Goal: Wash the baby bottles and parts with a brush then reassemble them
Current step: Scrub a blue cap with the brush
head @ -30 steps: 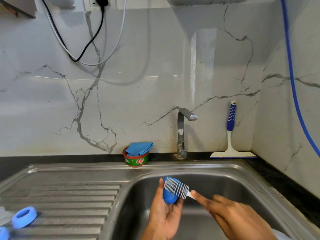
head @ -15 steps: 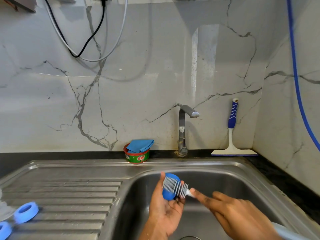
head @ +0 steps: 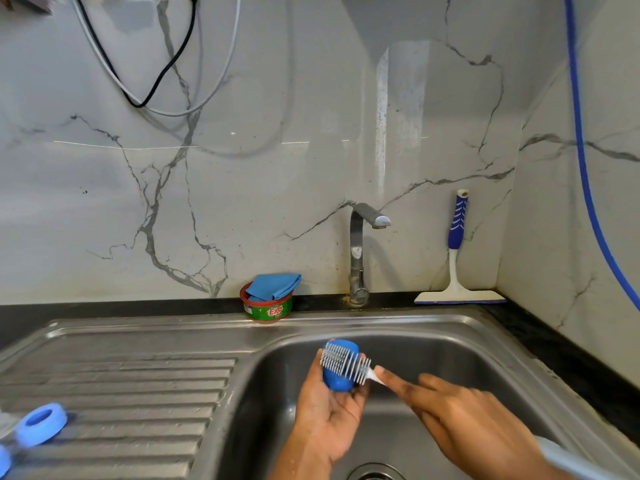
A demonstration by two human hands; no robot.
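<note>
Over the sink basin (head: 450, 348) my left hand (head: 329, 414) holds a blue bottle cap (head: 335, 377) in its raised fingers, palm toward me. My right hand (head: 460, 420) grips the white handle of a bottle brush; its grey bristled head (head: 346, 363) lies across the cap's top. The handle's far end (head: 568, 459) sticks out past my right wrist. A blue screw ring (head: 41, 424) lies on the draining board at the left, and another blue part (head: 4, 459) is cut off by the frame edge.
The tap (head: 360, 251) stands behind the basin, spout closed. A green soap tub (head: 266, 308) with a blue cloth sits on the back ledge. A blue-handled squeegee (head: 457, 271) leans in the right corner. The ribbed draining board (head: 138, 393) fills the left. The drain (head: 375, 474) shows below.
The brush head has slid slightly over the cap while both hands stay over the basin. The view has tilted down a little.
</note>
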